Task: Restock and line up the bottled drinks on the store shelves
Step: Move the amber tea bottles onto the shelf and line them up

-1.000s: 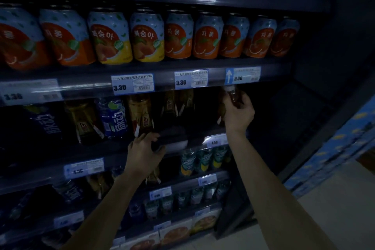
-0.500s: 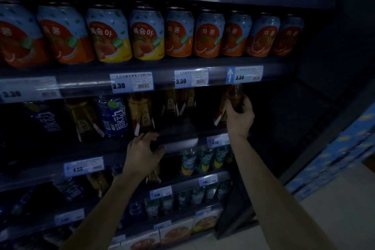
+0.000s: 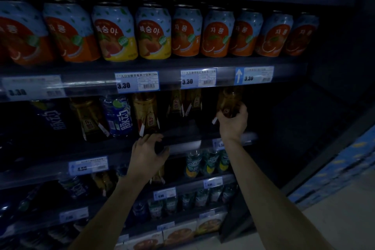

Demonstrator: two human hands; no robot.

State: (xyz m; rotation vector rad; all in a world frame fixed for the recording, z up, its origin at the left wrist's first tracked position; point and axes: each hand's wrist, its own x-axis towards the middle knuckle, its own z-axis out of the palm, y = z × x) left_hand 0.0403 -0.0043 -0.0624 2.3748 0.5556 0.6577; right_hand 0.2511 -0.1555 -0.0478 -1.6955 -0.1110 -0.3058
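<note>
My right hand (image 3: 233, 123) grips the lower body of an amber bottled drink (image 3: 229, 100) standing at the right end of the second shelf (image 3: 182, 144), just under the price rail. My left hand (image 3: 147, 155) is curled around the cap end of a dark bottle (image 3: 159, 174) held in front of that shelf's edge; the bottle's body hangs down behind my wrist. More amber bottles (image 3: 145, 113) and a blue bottle (image 3: 118, 116) stand in the same row to the left.
A row of fruit-drink cans (image 3: 152, 33) fills the shelf above, with price tags (image 3: 137, 82) on its rail. Green-labelled bottles (image 3: 205, 162) stand on the lower shelves. The cooler's dark side wall (image 3: 324, 107) is at right, pale floor (image 3: 345, 219) beyond.
My right hand has lowered the amber bottle onto the second shelf, sliding from near its neck down to its body. My left hand has stayed in place.
</note>
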